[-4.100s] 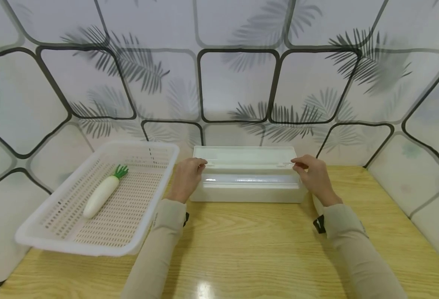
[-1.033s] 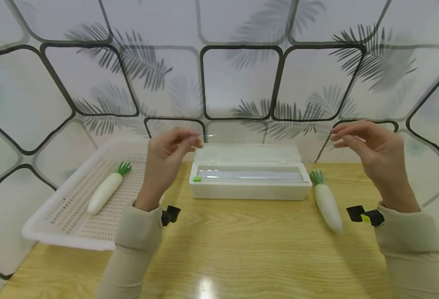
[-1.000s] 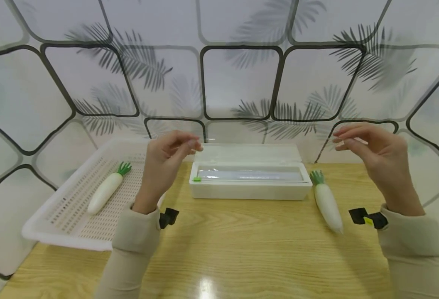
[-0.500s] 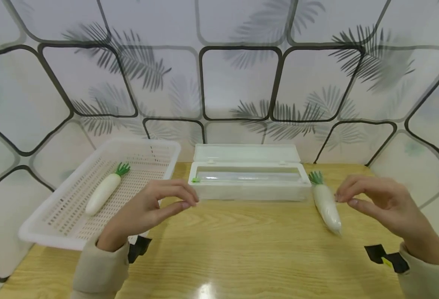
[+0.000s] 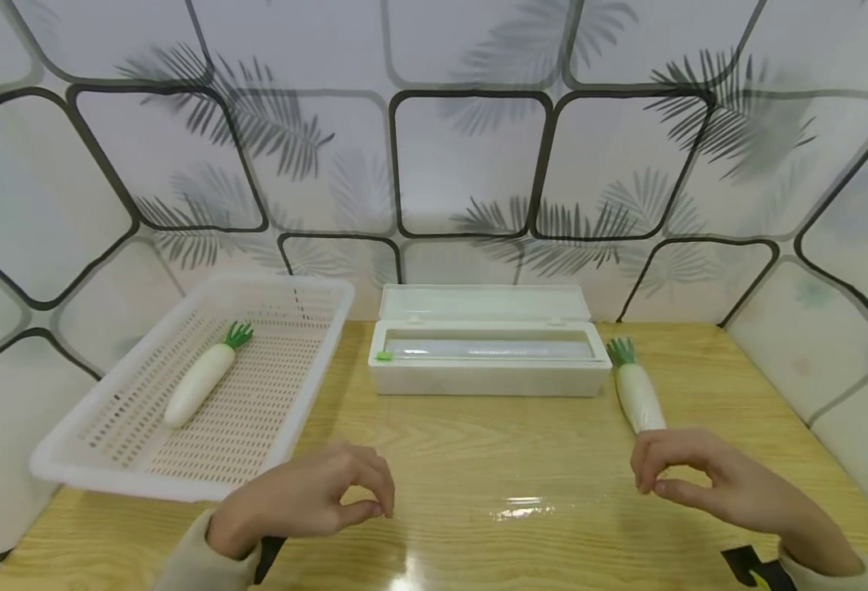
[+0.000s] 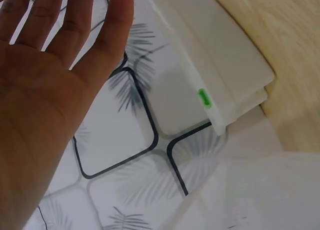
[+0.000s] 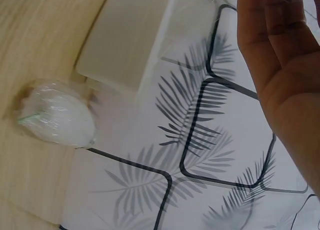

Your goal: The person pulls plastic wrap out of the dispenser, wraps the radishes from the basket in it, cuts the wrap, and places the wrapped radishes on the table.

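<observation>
One radish behind right hand

We get soft light, with glare on the table and clear film. Our wrist views look slightly blurry, the left hand and right hand dim.

A pale backdrop with dark rounded outlines and grey fern-like leaves rises behind the wood-grain table.
</observation>
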The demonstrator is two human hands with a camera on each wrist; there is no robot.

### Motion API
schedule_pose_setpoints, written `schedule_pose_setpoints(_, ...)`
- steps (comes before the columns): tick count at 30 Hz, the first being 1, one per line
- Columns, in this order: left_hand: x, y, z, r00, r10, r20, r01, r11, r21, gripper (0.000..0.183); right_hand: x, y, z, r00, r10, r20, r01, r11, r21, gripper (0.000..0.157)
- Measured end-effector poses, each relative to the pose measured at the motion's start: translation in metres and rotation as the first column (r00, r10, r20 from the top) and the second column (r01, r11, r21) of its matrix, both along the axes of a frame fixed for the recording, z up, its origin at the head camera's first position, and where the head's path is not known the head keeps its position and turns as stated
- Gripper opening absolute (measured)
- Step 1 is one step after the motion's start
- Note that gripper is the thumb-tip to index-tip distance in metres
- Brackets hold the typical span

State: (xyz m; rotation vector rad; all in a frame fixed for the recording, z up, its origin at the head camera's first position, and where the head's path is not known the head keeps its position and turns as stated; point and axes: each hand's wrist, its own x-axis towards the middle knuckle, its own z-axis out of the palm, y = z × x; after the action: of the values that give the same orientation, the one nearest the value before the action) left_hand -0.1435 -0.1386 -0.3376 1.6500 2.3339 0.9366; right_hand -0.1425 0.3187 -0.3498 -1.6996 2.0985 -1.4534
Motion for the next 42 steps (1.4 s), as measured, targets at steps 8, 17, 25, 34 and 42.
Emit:
schedule_pose_setpoints(8, -0.001, 0.007, -0.03, 0.999, 0.041, -0.018, -0.043, 0.989, -0.141, 0.017, 0.003, -0.002, -0.039, 0.995, -0.025, 0.091, 0.015, 0.993, 0.117, 0.041)
schedule_pose_setpoints(17, -0.007, 0.012, -0.051, 0.997, 0.044, -0.062, -0.054, 0.983, -0.173, 0.019, 0.006, -0.007, -0.061, 0.992, -0.111, 0.066, 0.094, 0.973, 0.212, 0.029)
schedule_pose_setpoints(25, -0.005, 0.014, -0.058, 0.992, 0.101, -0.078, -0.117, 0.965, -0.236, 0.014, 0.001, -0.011, -0.072, 0.995, -0.092, 0.029, 0.082, 0.965, 0.25, 0.028)
schedule_pose_setpoints(34, -0.002, 0.013, -0.064, 0.988, 0.149, -0.046, -0.156, 0.958, -0.24, 0.007, -0.003, -0.006, -0.078, 0.991, -0.098, 0.085, 0.071, 0.958, 0.277, 0.024)
schedule_pose_setpoints(42, -0.003, 0.016, -0.062, 0.972, 0.227, 0.061, -0.209, 0.954, -0.216, 0.009, 0.001, -0.008, -0.081, 0.96, -0.27, 0.066, 0.232, 0.909, 0.346, 0.026)
